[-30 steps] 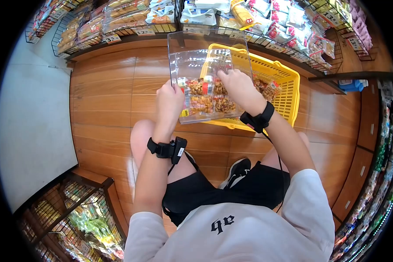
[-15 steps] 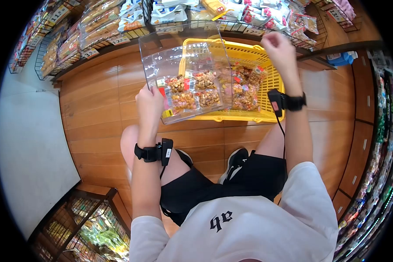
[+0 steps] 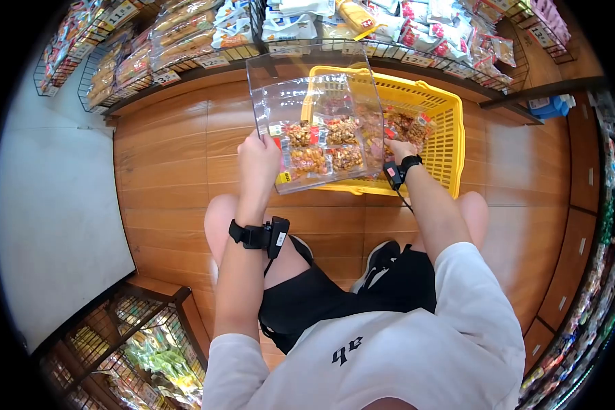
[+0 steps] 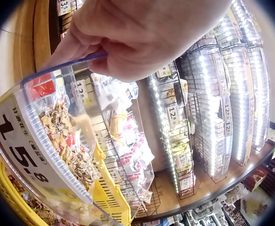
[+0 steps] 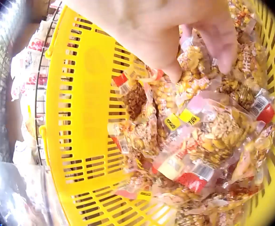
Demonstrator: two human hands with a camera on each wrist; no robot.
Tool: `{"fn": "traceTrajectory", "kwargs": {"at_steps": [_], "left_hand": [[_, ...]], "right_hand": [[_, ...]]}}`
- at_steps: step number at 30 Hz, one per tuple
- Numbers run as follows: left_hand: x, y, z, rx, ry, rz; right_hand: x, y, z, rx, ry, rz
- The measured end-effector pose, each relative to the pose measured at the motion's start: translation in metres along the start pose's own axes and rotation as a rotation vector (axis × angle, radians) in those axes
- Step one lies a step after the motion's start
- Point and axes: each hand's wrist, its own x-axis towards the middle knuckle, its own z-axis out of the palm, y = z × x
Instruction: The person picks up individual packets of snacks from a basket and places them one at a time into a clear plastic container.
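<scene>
My left hand (image 3: 258, 162) grips the left edge of a clear plastic bin (image 3: 265, 92), tilted partly over a yellow shopping basket (image 3: 460, 137). Inside the bin lie several nut snack packets (image 3: 309, 161) in clear wrappers. A price label (image 4: 22, 150) reading 15.8 shows on the bin's wall in the left wrist view. Down in the basket, my right hand (image 5: 175, 33) has its thumb and fingers around a nut snack packet (image 5: 194, 59). More packets (image 5: 217, 136) with red and yellow labels are heaped below it; the bin's side partly covers the heap in the head view.
Wire shelves with bagged goods (image 3: 430, 27) and price tags run just behind the basket. A white panel (image 3: 61, 191) stands at the left, another wire rack (image 3: 150, 348) at lower left. Drawers (image 3: 574, 225) line the right. Wooden-look floor (image 3: 164, 164) lies between.
My right hand went from over the bin up to the basket's far right side, then down among the packets in the basket. The left hand kept its grip on the bin.
</scene>
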Motion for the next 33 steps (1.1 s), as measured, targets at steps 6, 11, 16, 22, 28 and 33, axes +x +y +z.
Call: {"fn": "traceTrajectory", "kwargs": {"at_steps": [6, 11, 16, 22, 28, 33], "left_hand": [[0.001, 0.003, -0.002, 0.049, -0.018, -0.019], [0.001, 0.006, -0.005, 0.033, -0.052, -0.063], [-0.004, 0.016, -0.01, 0.064, -0.044, -0.025], [-0.004, 0.015, -0.009, 0.038, -0.02, 0.01], [-0.002, 0.012, -0.006, 0.031, -0.017, 0.04], [-0.005, 0.011, -0.004, 0.041, -0.033, 0.048]], "right_hand": [[0.007, 0.01, -0.006, -0.026, 0.128, -0.127], [-0.007, -0.007, -0.047, 0.18, -0.036, -0.113], [-0.071, -0.052, -0.113, 0.107, -0.482, -0.059], [-0.229, -0.142, -0.207, -0.058, -0.601, -0.535], [-0.305, -0.22, -0.172, -0.222, -0.192, -1.233], [-0.271, -0.253, -0.052, -0.199, -0.692, -1.006]]}}
